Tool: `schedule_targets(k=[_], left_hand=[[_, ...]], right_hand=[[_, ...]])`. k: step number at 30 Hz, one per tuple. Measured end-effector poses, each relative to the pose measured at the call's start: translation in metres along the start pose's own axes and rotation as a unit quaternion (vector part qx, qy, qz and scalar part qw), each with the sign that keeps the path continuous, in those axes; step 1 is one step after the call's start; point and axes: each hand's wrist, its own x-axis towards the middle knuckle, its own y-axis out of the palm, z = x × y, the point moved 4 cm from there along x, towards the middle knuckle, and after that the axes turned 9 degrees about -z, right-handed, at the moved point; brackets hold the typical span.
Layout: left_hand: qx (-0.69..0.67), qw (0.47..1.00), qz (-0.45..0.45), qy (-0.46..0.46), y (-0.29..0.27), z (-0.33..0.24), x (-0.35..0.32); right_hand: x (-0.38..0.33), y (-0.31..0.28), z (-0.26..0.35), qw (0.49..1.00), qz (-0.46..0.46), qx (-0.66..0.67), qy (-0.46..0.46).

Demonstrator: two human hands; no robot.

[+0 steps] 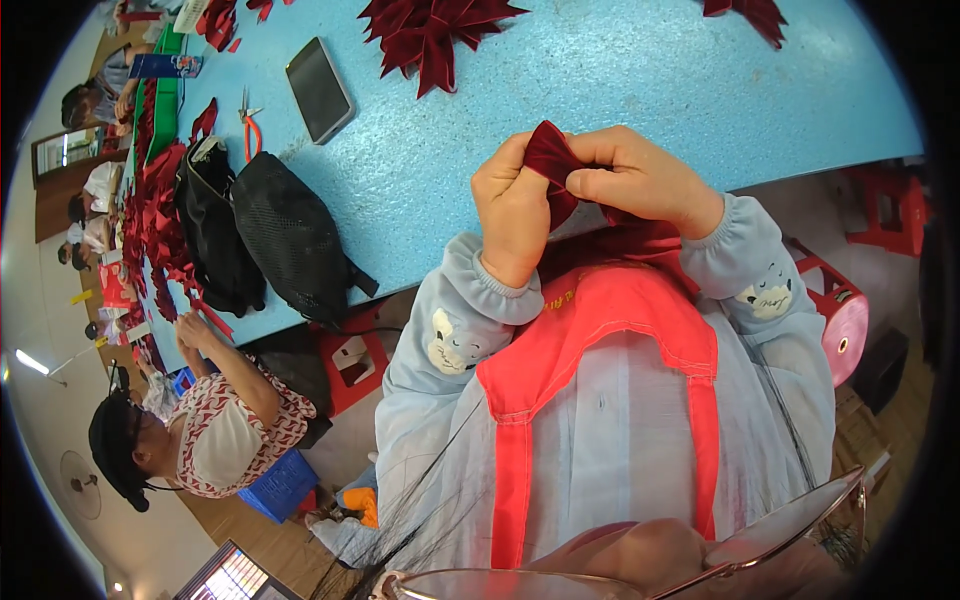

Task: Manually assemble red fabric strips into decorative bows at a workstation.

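Note:
Both my hands meet just over the near edge of the blue table [440, 190], closed on one dark red velvet bow [549, 153]. My left hand [512, 215] pinches its left side, with the fingertips partly behind the fabric. From the right, my right hand [645, 178] grips the same bow, thumb pressed on the front and fingers curled behind. One fan-shaped end of the bow sticks up between the hands; its lower part hangs below them, partly hidden. Farther off on the table lies a pile of similar dark red velvet bows [435, 35].
Left of me are a phone [320, 90], red-handled pliers [251, 130] and two black bags [290, 235]. Red velvet pieces [165, 215] cover the table's left end, where a co-worker [215, 420] sits. A red stool [890, 210] and a pink roll [845, 340] stand at the right.

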Motion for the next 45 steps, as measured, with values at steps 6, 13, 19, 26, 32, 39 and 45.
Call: schedule_targets(k=[6,13,19,26,32,39,45], left_hand=[[-0.045,0.997,0.019,-0.065,-0.003,0.003,0.002],[-0.061,0.992,0.043,-0.100,-0.001,0.006,0.004],[-0.045,0.985,0.118,-0.118,-0.003,-0.011,0.013],[0.031,0.986,0.098,-0.130,-0.011,-0.005,0.024],[-0.153,0.972,0.061,-0.167,-0.014,-0.001,0.028],[-0.227,0.950,0.081,-0.200,0.004,-0.012,0.020],[-0.134,0.968,0.107,-0.186,0.015,-0.003,0.020]], right_hand=[[0.003,0.000,-0.001,0.999,0.007,-0.011,0.047],[0.004,-0.003,-0.001,0.998,-0.014,-0.012,0.052],[0.004,-0.018,-0.007,0.999,-0.031,-0.035,0.024],[0.006,-0.020,-0.005,0.997,-0.028,-0.061,0.035],[-0.008,-0.052,-0.010,0.982,-0.148,0.109,-0.032],[-0.010,-0.051,-0.016,0.960,-0.214,0.172,-0.059],[-0.016,-0.043,0.002,0.946,-0.261,0.190,-0.039]])
